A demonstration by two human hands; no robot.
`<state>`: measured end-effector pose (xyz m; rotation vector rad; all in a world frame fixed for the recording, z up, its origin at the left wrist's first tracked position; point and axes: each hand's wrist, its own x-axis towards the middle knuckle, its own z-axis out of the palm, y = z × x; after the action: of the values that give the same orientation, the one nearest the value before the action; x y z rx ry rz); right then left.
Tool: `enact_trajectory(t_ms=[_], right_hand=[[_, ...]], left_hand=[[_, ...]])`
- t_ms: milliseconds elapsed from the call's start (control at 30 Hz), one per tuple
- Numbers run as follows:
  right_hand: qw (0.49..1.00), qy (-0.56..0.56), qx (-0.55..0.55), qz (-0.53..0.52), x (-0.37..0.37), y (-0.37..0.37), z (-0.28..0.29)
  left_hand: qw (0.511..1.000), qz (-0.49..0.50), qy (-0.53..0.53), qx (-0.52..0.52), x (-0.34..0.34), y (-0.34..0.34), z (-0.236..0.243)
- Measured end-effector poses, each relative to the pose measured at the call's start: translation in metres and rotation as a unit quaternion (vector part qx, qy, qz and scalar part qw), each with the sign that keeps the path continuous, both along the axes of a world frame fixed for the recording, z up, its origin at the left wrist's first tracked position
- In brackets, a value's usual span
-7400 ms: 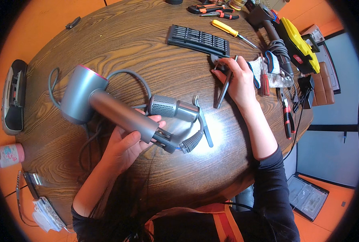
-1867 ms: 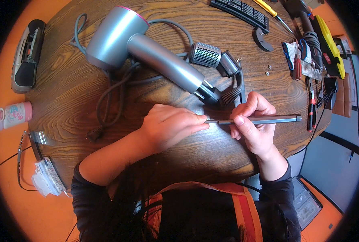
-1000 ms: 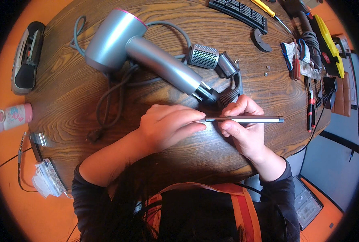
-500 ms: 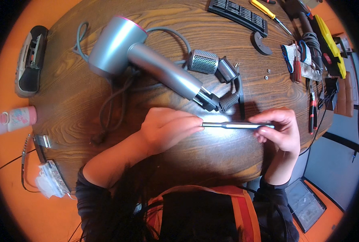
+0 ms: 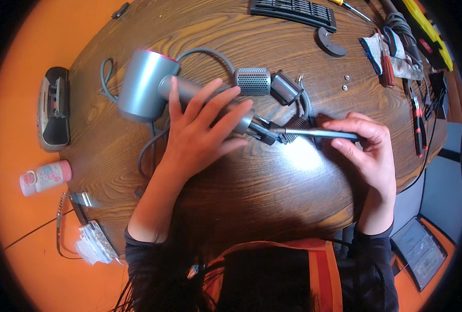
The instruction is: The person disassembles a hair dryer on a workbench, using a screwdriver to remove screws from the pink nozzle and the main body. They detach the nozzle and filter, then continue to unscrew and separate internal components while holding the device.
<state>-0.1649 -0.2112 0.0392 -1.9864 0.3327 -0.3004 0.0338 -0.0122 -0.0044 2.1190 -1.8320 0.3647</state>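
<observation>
A grey hair dryer (image 5: 145, 86) with a pink rim lies on the wooden table, its handle slanting down to the right. Over that handle my left hand (image 5: 197, 135) is spread, fingers apart; whether it presses on it I cannot tell. The handle's lower end shows a dark inner part (image 5: 262, 130). My right hand (image 5: 371, 148) pinches a slim metal screwdriver (image 5: 314, 133), held roughly level. The screwdriver's tip points left, close to the inner part; contact is unclear. Beyond lie a perforated silver filter cover (image 5: 253, 81) and a black tubular piece (image 5: 286, 88).
A black bit case (image 5: 293, 13) and a dark curved piece (image 5: 330, 44) lie at the back. Two small metal parts (image 5: 346, 83) sit right of centre. Farther right are a red screwdriver (image 5: 387, 70) and red-handled pliers (image 5: 417, 125). At left stands a pink bottle (image 5: 46, 178).
My left hand has let go of the screwdriver's tip end and spread over the dryer's handle. My right hand has brought the screwdriver up toward the handle's lower end. The view has shifted.
</observation>
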Motion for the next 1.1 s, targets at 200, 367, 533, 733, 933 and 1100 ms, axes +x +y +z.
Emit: enact_trajectory(t_ms=[200,367,533,733,933,1100], right_hand=[[0.998,-0.051,0.002,-0.045,0.000,0.002,-0.006],[0.983,-0.112,-0.081,-0.118,0.001,0.005,-0.003],[0.975,-0.149,-0.075,-0.147,0.006,0.013,-0.008],[0.989,-0.084,-0.023,-0.124,0.014,0.027,-0.020],[0.994,-0.083,-0.045,-0.055,0.010,0.028,-0.017],[0.986,-0.133,-0.099,-0.003,0.007,0.032,-0.020]], left_hand=[[0.995,-0.070,-0.053,-0.045,0.018,-0.011,-0.002],[0.989,-0.102,-0.077,-0.076,0.043,-0.035,0.006],[0.989,-0.010,-0.114,-0.093,0.052,-0.052,0.010],[0.990,-0.016,-0.091,-0.111,0.049,-0.046,0.005],[0.968,-0.066,-0.081,-0.228,0.039,-0.034,0.007],[0.967,-0.059,-0.058,-0.240,0.030,-0.039,0.000]])
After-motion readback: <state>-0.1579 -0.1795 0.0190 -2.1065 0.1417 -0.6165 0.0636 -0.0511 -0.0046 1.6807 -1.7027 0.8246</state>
